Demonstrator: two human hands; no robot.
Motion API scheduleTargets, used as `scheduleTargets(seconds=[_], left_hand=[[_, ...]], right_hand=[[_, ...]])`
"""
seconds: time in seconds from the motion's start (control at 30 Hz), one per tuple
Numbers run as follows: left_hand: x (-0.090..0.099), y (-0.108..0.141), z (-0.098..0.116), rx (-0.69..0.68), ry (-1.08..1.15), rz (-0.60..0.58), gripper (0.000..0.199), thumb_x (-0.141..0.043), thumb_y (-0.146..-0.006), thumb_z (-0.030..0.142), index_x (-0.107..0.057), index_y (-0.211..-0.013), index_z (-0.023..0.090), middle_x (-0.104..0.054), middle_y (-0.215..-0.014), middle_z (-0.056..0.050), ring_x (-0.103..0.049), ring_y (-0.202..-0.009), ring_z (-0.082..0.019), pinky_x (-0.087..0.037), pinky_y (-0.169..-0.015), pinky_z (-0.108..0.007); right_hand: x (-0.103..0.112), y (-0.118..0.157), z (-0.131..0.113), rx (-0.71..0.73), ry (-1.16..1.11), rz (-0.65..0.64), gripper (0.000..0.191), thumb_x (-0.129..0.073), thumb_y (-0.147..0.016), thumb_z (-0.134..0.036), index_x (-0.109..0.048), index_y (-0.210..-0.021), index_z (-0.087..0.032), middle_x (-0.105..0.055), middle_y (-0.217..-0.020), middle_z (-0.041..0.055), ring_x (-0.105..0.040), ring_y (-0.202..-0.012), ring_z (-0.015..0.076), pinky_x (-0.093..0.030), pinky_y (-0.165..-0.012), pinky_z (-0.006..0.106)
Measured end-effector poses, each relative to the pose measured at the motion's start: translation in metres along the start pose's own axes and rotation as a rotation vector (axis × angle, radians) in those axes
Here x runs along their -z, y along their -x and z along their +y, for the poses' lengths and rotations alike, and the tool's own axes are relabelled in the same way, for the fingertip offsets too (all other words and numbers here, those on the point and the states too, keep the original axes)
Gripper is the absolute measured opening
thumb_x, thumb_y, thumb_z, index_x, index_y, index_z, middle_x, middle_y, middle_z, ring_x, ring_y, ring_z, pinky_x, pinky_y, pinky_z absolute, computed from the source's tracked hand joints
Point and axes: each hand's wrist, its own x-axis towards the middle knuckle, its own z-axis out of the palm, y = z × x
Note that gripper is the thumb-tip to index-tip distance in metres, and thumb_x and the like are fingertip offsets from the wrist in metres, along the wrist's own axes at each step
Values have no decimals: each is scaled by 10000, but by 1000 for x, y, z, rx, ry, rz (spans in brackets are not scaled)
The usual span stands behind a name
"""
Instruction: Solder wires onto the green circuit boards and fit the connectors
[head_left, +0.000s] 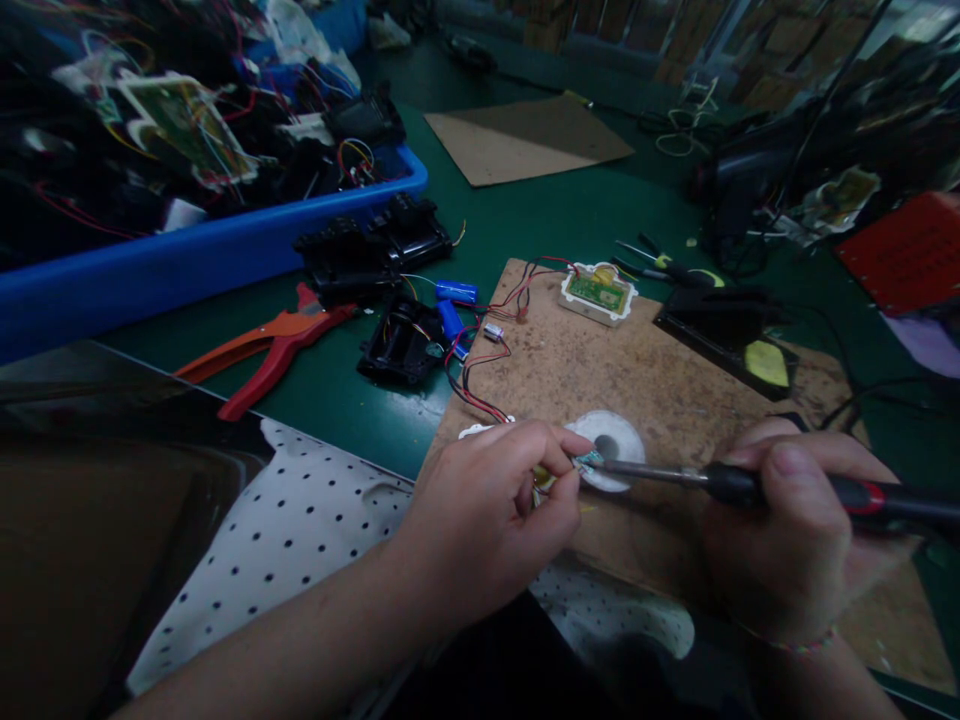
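Note:
My right hand (802,510) is wrapped round the black and red handle of a soldering iron (660,474), whose tip points left. At that tip, my left hand (517,490) pinches a small greenish part (587,460) with thin wires. Its exact shape is too small to tell. Just behind the tip lies a white solder spool (626,440) on a brown board (555,370). A white-framed circuit board (598,292) with red and black wires sits at the board's back edge. Part of another white frame shows behind my left hand.
A blue bin (225,245) full of black housings and wires stands at the left. Red-handled pliers (274,350), black housings (401,340) and blue cylinders (456,292) lie left of the board. A black stand (720,340) with a yellow sponge sits at right, near a red box (907,250).

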Motion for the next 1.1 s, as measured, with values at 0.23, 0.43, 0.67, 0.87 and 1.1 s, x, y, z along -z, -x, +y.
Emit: scheduleTargets(seconds=[0.23, 0.43, 0.67, 0.87, 1.1], left_hand=[[0, 0, 1, 1, 3, -1, 163, -620, -836, 104, -544, -726, 198, -783, -1065, -28, -717, -724, -150, -516, -630, -285], [-1, 1, 0, 3, 3, 5, 157, -618, -837, 108, -548, -730, 198, -779, -1095, -31, -717, -727, -150, -523, -654, -289], [0, -1, 2, -2, -9, 8, 153, -625, -831, 107, -551, -727, 192, -781, -1080, -23, -691, -657, -127, -501, -624, -279], [-1, 0, 0, -11, 6, 7, 141, -619, -838, 113, -554, -736, 184, -780, -1084, -31, -685, -646, -122, -514, -659, -280], [-1, 0, -1, -15, 5, 24, 150, -627, -827, 98, -552, -726, 179, -781, -1067, -15, -678, -626, -110, -471, -597, -259]], right_hand=[[2, 1, -1, -25, 6, -11, 210, -645, -745, -222, -564, -551, -217, -542, -522, -34, -469, -455, 128, -345, -420, 290], [3, 1, 0, -26, 2, 3, 168, -634, -709, -206, -572, -552, -213, -538, -512, -34, -464, -448, 128, -345, -421, 291], [0, 0, 1, 11, -21, 3, 160, -613, -706, -185, -568, -553, -201, -527, -507, -32, -463, -439, 118, -311, -406, 285], [-1, -1, 2, 59, -40, 47, 154, -597, -715, -188, -574, -563, -199, -498, -503, -48, -434, -433, 106, -278, -387, 281], [0, -1, -3, 9, -83, 41, 140, -589, -713, -135, -598, -583, -187, -543, -532, -37, -492, -468, 119, -322, -433, 291]])
